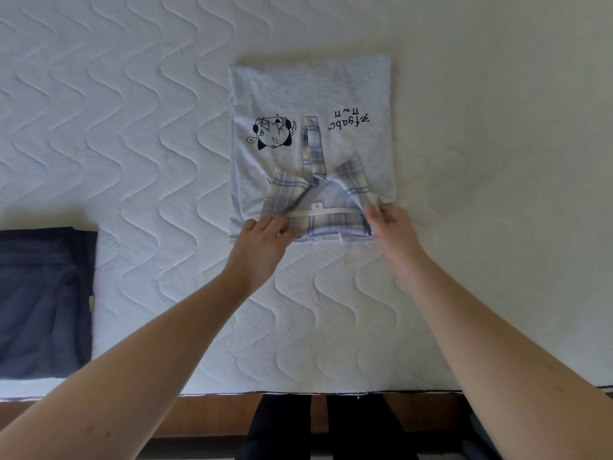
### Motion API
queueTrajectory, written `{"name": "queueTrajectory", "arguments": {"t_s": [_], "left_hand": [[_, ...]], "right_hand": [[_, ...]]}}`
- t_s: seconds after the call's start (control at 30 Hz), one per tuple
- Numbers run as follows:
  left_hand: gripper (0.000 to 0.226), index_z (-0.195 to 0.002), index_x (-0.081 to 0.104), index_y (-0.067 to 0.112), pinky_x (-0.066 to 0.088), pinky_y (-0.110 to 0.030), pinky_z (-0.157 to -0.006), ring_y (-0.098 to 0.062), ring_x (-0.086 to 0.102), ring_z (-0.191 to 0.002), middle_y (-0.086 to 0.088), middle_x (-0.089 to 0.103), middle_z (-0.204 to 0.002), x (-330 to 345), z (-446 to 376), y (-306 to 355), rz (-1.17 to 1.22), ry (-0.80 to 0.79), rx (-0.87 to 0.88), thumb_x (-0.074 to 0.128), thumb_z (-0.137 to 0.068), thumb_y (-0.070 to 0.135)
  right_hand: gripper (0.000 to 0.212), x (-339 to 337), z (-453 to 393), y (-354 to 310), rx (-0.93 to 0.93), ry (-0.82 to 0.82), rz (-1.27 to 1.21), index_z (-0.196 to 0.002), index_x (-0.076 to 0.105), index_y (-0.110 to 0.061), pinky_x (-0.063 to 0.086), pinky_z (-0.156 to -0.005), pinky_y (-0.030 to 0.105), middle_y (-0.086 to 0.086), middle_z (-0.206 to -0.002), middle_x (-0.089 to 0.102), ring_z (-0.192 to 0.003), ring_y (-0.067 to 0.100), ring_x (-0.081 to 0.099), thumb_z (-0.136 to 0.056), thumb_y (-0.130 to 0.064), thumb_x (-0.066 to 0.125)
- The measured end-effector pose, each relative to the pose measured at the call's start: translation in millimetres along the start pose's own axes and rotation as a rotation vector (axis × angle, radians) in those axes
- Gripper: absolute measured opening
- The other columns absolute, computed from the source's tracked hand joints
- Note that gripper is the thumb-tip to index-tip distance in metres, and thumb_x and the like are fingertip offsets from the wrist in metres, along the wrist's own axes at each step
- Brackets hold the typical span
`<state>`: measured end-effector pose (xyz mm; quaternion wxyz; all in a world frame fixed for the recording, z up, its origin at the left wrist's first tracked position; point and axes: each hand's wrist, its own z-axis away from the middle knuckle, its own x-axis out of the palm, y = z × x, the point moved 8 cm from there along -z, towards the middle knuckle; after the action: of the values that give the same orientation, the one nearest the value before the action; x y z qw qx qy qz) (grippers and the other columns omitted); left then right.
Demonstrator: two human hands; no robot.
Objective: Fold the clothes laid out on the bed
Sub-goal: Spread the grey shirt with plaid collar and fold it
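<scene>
Shirt (311,94): a light grey top, folded into a rectangle, lies flat on the bed (149,127), right of centre and well away from the near edge. Its neck end faces the person.
Print: a dark cartoon cat head (272,132) sits on the left half of the front; dark lettering (350,120) sits on the right half. Both read upside down from this view.
Collar (331,207): plaid in blue, cream and white, spread open at the near end of the shirt. A plaid placket strip (311,144) runs from it toward the far end. A small white size tag (317,206) shows inside the neck.
Left hand (265,235): rests at the near left corner of the collar, fingers reaching under the plaid edge. Fingertips are hidden by fabric, so I cannot tell whether they pinch it or only touch it.
Right hand (386,224): at the near right corner of the collar, fingers curled onto the plaid cloth, pinching it. The hand is slightly blurred.
Forearms: both bare, extended from the bottom of the view toward the shirt.
Dark garment (43,300): navy, folded, lies at the left near edge of the bed, well apart from the shirt.
Bed surface: white quilted cover with a wavy stitch pattern.
Below bed edge: a brown wooden floor (205,416) and the person's dark-clad legs (318,426).
</scene>
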<state>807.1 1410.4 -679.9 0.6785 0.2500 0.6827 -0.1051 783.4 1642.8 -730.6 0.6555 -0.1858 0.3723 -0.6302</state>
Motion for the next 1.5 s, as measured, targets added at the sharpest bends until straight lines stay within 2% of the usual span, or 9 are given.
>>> {"name": "queueTrajectory", "arguments": {"t_s": [0.17,0.4,0.57,0.8,0.93,1.07,1.27,1.37,1.5], "left_hand": [[0.03,-0.112,0.062,0.011,0.047,-0.041,-0.074,-0.031,0.059,-0.094,-0.014,0.059,-0.113,-2.7,9.7,-5.7,0.092,0.117,-0.274,0.066,-0.089,0.029],[0.06,-0.124,0.033,0.012,0.041,-0.025,-0.056,-0.021,0.057,-0.071,-0.002,0.057,-0.094,22.6,22.7,-34.3,0.574,0.057,-1.02,0.069,-0.087,0.042],[0.052,-0.136,0.03,0.016,0.035,-0.022,-0.043,-0.014,0.06,-0.063,0.01,0.057,-0.072,30.6,13.0,-35.6,0.579,-0.009,-1.057,0.058,-0.092,0.017],[0.063,-0.141,0.026,0.026,0.042,-0.016,-0.053,0.004,0.051,-0.074,-0.005,0.049,-0.128,15.2,25.1,-36.1,0.66,0.187,-1.019,0.058,-0.089,0.009],[0.069,-0.142,0.023,0.025,0.057,-0.033,-0.053,-0.016,0.065,-0.06,-0.003,0.064,-0.073,30.1,36.7,-36.3,0.836,0.16,-1.172,0.066,-0.09,0.018],[0.066,-0.142,0.022,0.027,0.044,-0.027,-0.041,-0.018,0.059,-0.052,0.001,0.06,-0.064,27.7,32.0,-32.9,0.659,0.084,-1.068,0.059,-0.09,0.011],[0.07,-0.143,0.033,0.014,0.043,-0.048,-0.1,-0.03,0.049,-0.117,-0.013,0.048,-0.129,10.2,30.4,-26.0,0.381,0.121,-0.949,0.067,-0.086,0.035],[0.065,-0.138,0.042,0.016,0.037,-0.045,-0.103,-0.024,0.048,-0.118,-0.006,0.052,-0.127,10.5,14.2,-41.0,0.488,0.129,-0.992,0.059,-0.089,0.054],[0.043,-0.123,0.058,0.018,0.046,-0.027,-0.086,-0.019,0.061,-0.106,0.006,0.066,-0.108,28.9,-5.8,-73.1,0.857,-0.029,-1.098,0.064,-0.09,0.044]], "right_hand": [[0.06,-1.2,18.4,-17.2,-0.289,0.24,0.526,-0.131,0.043,-0.009,0.049,-0.081,0.038,0.015,-0.123,0.044,-0.099,0.031,0.054,-0.084,-0.03,0.074],[0.051,17.6,15.3,-25.3,-0.361,0.2,0.84,-0.14,0.038,-0.015,0.049,-0.066,0.038,0.01,-0.101,0.068,-0.085,0.034,0.066,-0.092,-0.018,0.055],[0.053,26.0,24.9,-25.3,-0.603,0.131,0.991,-0.138,0.048,-0.011,0.045,-0.068,0.037,0.013,-0.109,0.066,-0.088,0.035,0.064,-0.087,-0.005,0.061],[0.062,17.3,27.8,-13.2,-0.445,0.208,0.701,-0.148,0.034,-0.011,0.053,-0.08,0.043,0.015,-0.13,0.053,-0.104,0.035,0.061,-0.093,-0.022,0.06],[0.066,19.0,20.9,-2.2,-0.284,0.234,0.72,-0.154,0.019,-0.02,0.047,-0.069,0.033,0.011,-0.116,0.066,-0.095,0.032,0.066,-0.098,-0.034,0.052],[0.061,12.6,16.1,-12.8,-0.376,0.256,0.855,-0.152,0.025,-0.021,0.051,-0.07,0.039,0.008,-0.112,0.066,-0.089,0.032,0.065,-0.098,-0.026,0.052],[0.08,21.1,24.6,-38.0,-0.627,0.342,1.117,-0.149,0.034,-0.015,0.039,-0.087,0.044,0.015,-0.124,0.054,-0.108,0.035,0.052,-0.08,-0.025,0.072],[0.081,51.0,24.1,-55.2,-0.762,0.167,1.015,-0.152,0.03,-0.015,0.034,-0.1,0.046,0.013,-0.138,0.049,-0.127,0.033,0.045,-0.085,-0.044,0.066],[0.076,55.3,-8.9,-55.7,-0.406,0.08,0.678,-0.153,0.025,-0.014,0.031,-0.111,0.048,0.011,-0.146,0.044,-0.135,0.03,0.039,-0.093,-0.049,0.056]]}}
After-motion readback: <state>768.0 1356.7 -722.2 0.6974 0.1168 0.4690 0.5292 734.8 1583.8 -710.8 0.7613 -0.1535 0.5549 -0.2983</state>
